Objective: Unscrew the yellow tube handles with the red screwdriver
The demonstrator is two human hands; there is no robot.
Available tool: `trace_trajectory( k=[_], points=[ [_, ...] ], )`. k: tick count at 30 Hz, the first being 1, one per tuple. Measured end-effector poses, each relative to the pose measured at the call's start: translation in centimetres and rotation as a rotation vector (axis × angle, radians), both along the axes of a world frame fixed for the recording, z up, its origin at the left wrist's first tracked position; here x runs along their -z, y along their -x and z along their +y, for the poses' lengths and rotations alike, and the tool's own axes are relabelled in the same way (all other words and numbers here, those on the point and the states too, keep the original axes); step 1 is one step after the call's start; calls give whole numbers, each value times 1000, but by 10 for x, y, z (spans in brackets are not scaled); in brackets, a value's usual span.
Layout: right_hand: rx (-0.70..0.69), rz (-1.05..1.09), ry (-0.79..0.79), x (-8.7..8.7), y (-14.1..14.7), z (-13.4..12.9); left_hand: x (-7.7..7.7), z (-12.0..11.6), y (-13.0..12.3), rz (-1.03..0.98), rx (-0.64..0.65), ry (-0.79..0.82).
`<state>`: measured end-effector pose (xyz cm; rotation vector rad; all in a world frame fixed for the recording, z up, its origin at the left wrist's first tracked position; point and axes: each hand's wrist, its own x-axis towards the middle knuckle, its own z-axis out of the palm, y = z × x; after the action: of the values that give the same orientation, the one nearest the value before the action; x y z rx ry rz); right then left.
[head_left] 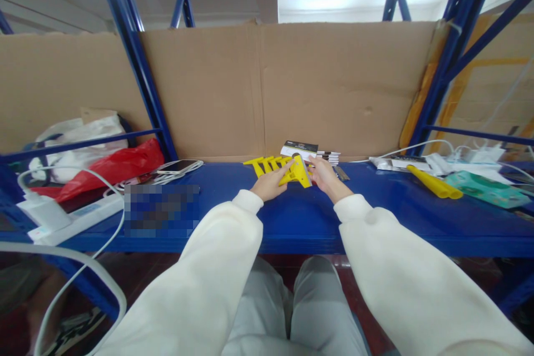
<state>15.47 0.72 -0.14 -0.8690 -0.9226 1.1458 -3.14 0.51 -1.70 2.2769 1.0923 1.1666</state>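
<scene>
A yellow scraper-like tool [301, 172] with a wide head is held up in front of me over the blue shelf. My left hand [270, 182] is closed round its handle from the left. On the right, my right hand [324, 176] has its fingers pinched at the edge of the tool's head. Several similar yellow tools [259, 164] lie in a row just behind my left hand. Behind the held tool sits a stack of black-and-white small boxes [298, 149], partly hidden by it. A small dark strip [342, 173] lies right of my right hand.
At the left are a phone [181, 167], a red bag [112, 169], a white power strip [89, 217] and looping cables. To the right lie a yellow rolled piece [434, 182], a green packet [486, 189] and white packages. Cardboard [334, 83] stands behind, between blue posts.
</scene>
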Motion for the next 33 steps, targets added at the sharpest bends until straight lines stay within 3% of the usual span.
trace_trajectory(
  k=[8,14,17,20,25,30,33],
  points=[
    [-10,-13,23,-3,4,-6,1,-1,-2,-7,-7,22],
    [19,3,39,-3,5,-7,-8,-7,-1,507,-112,-92],
    [25,20,35,-3,5,-5,-7,-6,0,579,-127,-145],
    [21,40,36,-5,7,-5,-3,3,2,516,-86,-163],
    [9,42,58,-10,7,-11,1,21,5,240,67,-169],
    [113,29,73,-14,0,-14,-7,18,9,39,120,138],
    [185,22,73,-16,-7,-12,-10,13,10,-12,119,236]
  ],
)
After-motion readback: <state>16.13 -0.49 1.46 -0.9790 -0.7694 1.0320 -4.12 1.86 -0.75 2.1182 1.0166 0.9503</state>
